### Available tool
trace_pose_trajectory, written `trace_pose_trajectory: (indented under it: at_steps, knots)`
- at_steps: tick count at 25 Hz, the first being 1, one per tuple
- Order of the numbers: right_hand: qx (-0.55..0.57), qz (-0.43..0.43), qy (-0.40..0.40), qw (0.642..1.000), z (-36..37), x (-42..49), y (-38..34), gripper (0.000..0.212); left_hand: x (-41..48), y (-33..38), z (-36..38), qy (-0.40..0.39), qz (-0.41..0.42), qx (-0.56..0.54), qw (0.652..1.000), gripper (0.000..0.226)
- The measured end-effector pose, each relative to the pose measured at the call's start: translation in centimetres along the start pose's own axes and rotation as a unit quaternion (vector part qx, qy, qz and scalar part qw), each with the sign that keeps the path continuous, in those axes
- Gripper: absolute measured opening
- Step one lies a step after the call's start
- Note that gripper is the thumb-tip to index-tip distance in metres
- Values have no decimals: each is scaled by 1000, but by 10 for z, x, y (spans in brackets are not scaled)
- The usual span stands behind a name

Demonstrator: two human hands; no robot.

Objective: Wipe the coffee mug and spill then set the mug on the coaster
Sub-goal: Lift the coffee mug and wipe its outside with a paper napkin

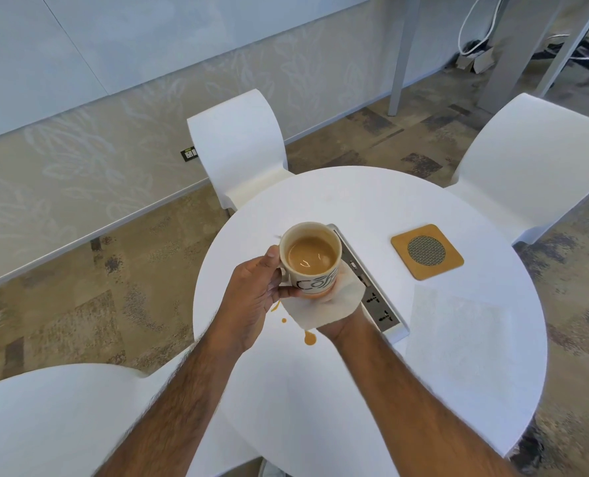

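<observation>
Left hand fingers clamp mug handle, right hand cups tissue round base: mug-wipe step; next, presumably blot spill below centre frame.

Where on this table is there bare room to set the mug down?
The coaster is bare. Free tabletop: the far edge beyond mug and coaster, and the near edge between your forearms, short of the coffee drips. Crowded: the centre, with left hand, right hand, napkin and socket strip, plus the flat tissue to their right.
</observation>
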State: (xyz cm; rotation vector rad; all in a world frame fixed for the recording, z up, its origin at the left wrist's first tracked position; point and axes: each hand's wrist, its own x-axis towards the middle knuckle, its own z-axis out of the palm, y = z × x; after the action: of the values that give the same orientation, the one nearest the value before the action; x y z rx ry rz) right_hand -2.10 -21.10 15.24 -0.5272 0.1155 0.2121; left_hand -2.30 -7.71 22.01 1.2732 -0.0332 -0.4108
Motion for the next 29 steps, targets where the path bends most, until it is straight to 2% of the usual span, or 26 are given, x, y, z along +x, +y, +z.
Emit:
trace_pose_trajectory:
  at_steps: [4, 8, 11, 15, 17, 23, 25, 29]
  knots:
    - [63, -33, -44, 996, 2, -2, 9, 33, 5, -2, 2, 40, 6, -11, 999, 41]
    - [101, -20, 34, 994, 14, -3, 7, 35, 7, -4, -1, 56, 15, -26, 998, 50]
    - [138, -11, 93, 986, 13, -4, 7, 41, 8, -4, -2, 54, 19, -28, 998, 46]
    - [200, -25, 110, 973, 12, -10, 9, 41, 7, -5, 0, 42, 29, 13, 999, 39]
    - [213, -20, 123, 969, 10, -15, 9, 47, 6, -4, 0, 60, 30, 25, 997, 39]
    - [179, -9, 35, 983, 8, -25, 11, 50, 6, 4, -1, 83, 33, 40, 995, 37]
    - [178, -7, 26, 984, 5, -28, 10, 55, 4, 7, -2, 88, 24, 59, 994, 41]
    - [141, 4, -4, 990, 3, -34, 7, 59, 0, 11, -3, 89, 22, 71, 993, 37]
